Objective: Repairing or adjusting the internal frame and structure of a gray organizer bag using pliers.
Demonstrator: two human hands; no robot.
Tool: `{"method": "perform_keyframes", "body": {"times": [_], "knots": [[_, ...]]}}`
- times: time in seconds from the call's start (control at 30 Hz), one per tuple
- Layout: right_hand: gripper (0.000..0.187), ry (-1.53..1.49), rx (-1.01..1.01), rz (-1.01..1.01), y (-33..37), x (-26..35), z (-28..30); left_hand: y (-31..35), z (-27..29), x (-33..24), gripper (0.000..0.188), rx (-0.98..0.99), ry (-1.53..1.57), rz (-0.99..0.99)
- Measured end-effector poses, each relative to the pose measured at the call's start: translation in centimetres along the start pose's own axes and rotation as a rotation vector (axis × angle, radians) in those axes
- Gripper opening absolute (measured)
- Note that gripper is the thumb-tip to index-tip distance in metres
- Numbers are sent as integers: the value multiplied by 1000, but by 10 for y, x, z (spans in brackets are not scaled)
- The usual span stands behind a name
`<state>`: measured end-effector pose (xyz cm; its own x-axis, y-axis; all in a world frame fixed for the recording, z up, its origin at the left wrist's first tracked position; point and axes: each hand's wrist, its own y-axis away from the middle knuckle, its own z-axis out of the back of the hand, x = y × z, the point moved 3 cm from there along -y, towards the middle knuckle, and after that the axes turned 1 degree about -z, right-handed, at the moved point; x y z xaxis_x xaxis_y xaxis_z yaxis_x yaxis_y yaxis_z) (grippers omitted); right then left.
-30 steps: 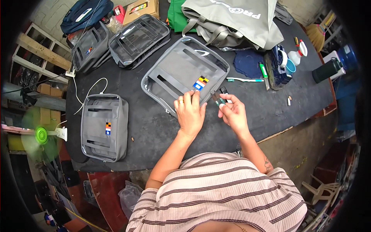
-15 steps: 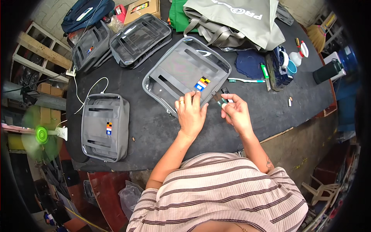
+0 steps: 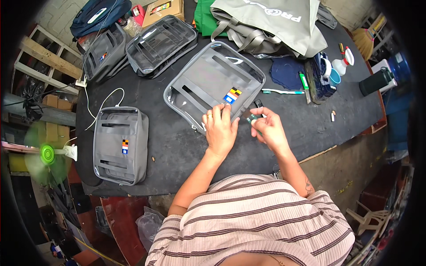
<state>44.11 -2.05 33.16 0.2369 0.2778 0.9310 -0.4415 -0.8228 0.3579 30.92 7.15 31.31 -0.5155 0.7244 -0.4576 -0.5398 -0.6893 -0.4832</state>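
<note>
A grey zippered bag (image 3: 208, 80) with a clear top panel, grey strips and a small coloured patch (image 3: 232, 95) lies slanted before me. My left hand (image 3: 220, 128) rests on its near edge just below the patch, fingers stretched out and pressing lightly. Close by on the right, my right hand (image 3: 270, 127) pinches what looks like a small green pair of thread snips (image 3: 251, 118). Its dark tip points at the bag's near right edge; whether it touches cannot be made out. A small black item (image 3: 258, 103) lies just beyond my right fingers.
A similar grey bag (image 3: 117, 146) stands at the left near a white cable (image 3: 90, 106). More bags (image 3: 162, 46) lie at the back, beside a grey tote (image 3: 275, 26). Toothbrush (image 3: 284, 92), green tube (image 3: 303, 80), spray bottle (image 3: 341, 64) and black tumbler (image 3: 375, 83) sit right.
My right hand has shifted slightly left with the snips, bringing them nearer the bag's edge and my left fingers. My left hand and the bag stay almost still.
</note>
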Motion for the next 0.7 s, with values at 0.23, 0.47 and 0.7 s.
{"method": "perform_keyframes", "body": {"times": [0.23,0.47,0.7], "knots": [[33,-105,-40,18,4,9,16,-3,15,-5,65,50,80,123],[34,-132,-108,19,-5,7,17,-2,9,-1,64,68,30,66],[34,-128,-98,29,-8,5,17,0,8,-1,61,58,60,69]]}}
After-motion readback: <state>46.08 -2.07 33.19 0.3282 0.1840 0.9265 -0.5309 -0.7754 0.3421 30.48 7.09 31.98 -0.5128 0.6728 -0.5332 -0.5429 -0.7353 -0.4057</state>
